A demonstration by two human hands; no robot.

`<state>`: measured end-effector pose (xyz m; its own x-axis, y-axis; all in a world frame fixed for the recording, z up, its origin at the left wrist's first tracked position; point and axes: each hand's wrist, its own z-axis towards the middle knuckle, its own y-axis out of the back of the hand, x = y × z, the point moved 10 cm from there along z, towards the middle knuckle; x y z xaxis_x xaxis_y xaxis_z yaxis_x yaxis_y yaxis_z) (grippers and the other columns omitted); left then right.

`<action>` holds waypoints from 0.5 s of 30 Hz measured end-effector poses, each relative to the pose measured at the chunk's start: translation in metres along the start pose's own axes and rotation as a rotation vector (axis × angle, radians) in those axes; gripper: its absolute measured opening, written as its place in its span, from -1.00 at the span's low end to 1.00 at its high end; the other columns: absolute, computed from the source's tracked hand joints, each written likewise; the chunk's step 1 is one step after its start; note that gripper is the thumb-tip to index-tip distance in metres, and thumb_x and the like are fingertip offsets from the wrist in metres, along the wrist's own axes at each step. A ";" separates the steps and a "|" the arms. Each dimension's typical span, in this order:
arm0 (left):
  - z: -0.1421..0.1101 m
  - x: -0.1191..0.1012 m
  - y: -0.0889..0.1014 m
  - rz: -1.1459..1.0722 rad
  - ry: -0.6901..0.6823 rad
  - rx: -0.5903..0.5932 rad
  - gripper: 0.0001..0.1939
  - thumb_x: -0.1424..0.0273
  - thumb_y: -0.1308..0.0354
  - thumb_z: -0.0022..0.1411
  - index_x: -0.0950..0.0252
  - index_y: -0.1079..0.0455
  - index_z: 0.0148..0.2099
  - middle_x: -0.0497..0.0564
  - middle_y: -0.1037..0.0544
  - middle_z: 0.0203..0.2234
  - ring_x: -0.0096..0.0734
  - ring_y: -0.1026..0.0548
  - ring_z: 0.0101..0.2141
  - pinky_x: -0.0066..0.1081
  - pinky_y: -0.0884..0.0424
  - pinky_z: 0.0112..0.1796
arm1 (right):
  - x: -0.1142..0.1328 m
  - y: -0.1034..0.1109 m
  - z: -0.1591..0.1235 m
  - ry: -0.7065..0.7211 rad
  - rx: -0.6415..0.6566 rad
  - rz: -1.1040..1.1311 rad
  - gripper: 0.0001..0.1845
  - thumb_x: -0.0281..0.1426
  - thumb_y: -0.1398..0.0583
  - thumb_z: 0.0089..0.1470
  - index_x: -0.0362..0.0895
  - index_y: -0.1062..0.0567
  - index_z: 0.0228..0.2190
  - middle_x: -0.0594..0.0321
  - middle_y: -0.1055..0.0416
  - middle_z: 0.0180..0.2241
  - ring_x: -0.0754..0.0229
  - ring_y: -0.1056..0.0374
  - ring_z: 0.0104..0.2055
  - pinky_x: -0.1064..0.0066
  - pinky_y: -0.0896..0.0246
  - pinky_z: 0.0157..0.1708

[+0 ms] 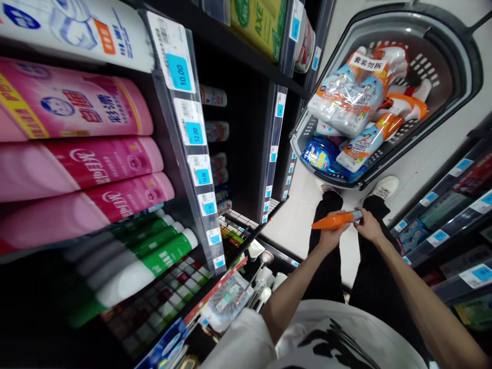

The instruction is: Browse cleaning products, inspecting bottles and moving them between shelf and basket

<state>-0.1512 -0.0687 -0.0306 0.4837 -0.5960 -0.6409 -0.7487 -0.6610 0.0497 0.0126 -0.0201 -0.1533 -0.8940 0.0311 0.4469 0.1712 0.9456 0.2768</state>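
Note:
I stand in a shop aisle and look down along my body. Both my hands hold a slim orange bottle (335, 220) level in front of my legs. My left hand (329, 237) is closed under its middle, and my right hand (367, 224) is closed round its pale blue end. A grey shopping basket (453, 56) stands on the floor beyond my feet. It holds wrapped packs of spray bottles (351, 92) with orange triggers and a blue refill pouch (321, 156).
Dark shelves on the left carry pink bottles (88, 164), green-and-white bottles (154, 256) and blue price tags (194, 133). Lower down, a wire rack holds small hanging goods (230, 297). More shelves with tags run along the right (453, 215). Pale floor lies between.

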 end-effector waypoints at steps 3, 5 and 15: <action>0.018 0.001 0.025 -0.042 0.104 -0.072 -0.48 0.15 -0.54 0.07 0.27 -0.57 0.02 0.19 -0.61 0.08 -0.04 -0.54 0.15 0.03 -0.33 0.31 | 0.012 0.002 0.010 0.012 0.008 0.072 -0.29 -0.39 -0.24 0.10 -0.10 -0.35 0.29 0.03 -0.54 0.05 0.08 -0.52 -0.27 0.24 -0.40 -0.11; 0.026 0.000 0.045 -0.069 0.177 -0.115 -0.46 0.15 -0.56 0.04 0.28 -0.58 0.01 0.21 -0.63 0.06 0.01 -0.55 0.14 0.07 -0.37 0.28 | 0.020 0.002 0.013 0.022 0.018 0.143 -0.28 -0.36 -0.21 0.13 -0.08 -0.32 0.32 0.12 -0.60 -0.04 0.09 -0.53 -0.31 0.25 -0.40 -0.14; 0.069 -0.089 0.175 -0.154 0.078 -0.333 -0.40 0.12 -0.60 0.01 0.28 -0.49 -0.01 0.15 -0.66 -0.03 -0.04 -0.59 0.10 0.02 -0.62 0.06 | 0.005 -0.022 -0.004 0.028 0.099 0.125 -0.62 -0.38 -0.17 0.12 -0.06 -0.55 -0.02 0.23 -0.66 -0.23 0.11 -0.54 -0.32 0.34 -0.32 -0.23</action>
<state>-0.3567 -0.1003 -0.0179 0.6216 -0.5024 -0.6010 -0.4824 -0.8500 0.2116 0.0059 -0.0425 -0.1535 -0.8561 0.1426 0.4967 0.2375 0.9622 0.1332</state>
